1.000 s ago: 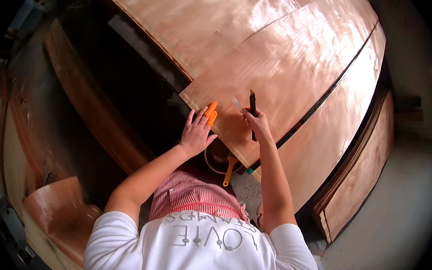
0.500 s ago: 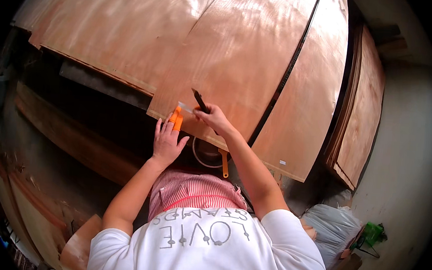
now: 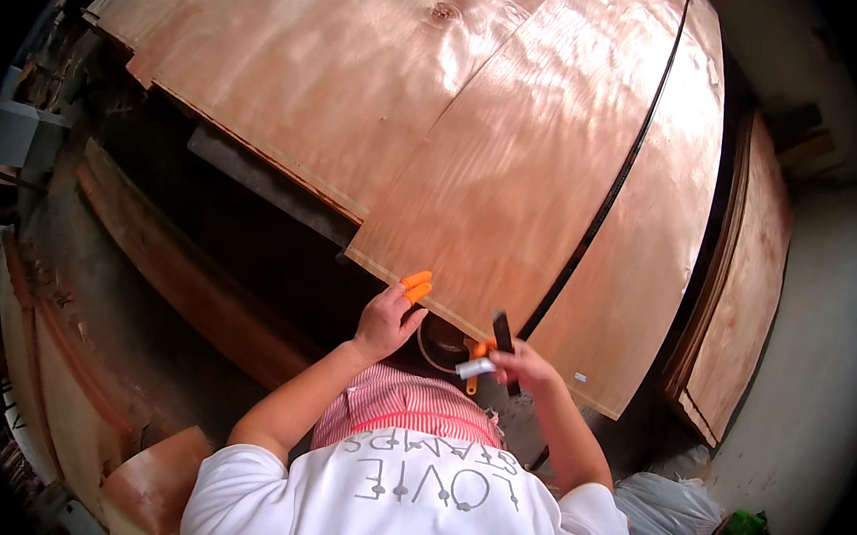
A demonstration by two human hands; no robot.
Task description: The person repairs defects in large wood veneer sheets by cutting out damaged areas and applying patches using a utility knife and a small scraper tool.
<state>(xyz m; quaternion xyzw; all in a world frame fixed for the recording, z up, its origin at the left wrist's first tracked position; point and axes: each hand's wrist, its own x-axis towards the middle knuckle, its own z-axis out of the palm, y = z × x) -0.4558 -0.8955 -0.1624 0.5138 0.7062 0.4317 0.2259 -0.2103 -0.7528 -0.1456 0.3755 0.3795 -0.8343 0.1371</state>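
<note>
My left hand (image 3: 390,320) rests at the near edge of a large reddish-brown wood veneer sheet (image 3: 471,221). Two of its fingers wear orange finger covers (image 3: 416,285); the fingers are stretched out, the thumb stands apart, and nothing is held. Closed around a dark, narrow knife-like tool (image 3: 504,330), my right hand (image 3: 531,367) is by the sheet's front edge, to the right of the left hand. A small whitish flat piece (image 3: 474,368) and a bit of orange also stick out from the right hand; their exact kind is unclear.
A black strip-like gap (image 3: 607,205) runs between the sheets. Below the edge sit a round container (image 3: 432,352) and an orange handle (image 3: 471,380). More stacked sheets (image 3: 746,280) stand right; a curved wooden board (image 3: 181,260) lies left. A grey plastic bag (image 3: 669,523) is lower right.
My right hand has drawn back toward me and rightward off the sheet, still gripping the dark tool. The left hand has come back to the sheet's edge. The whole view has shifted.
</note>
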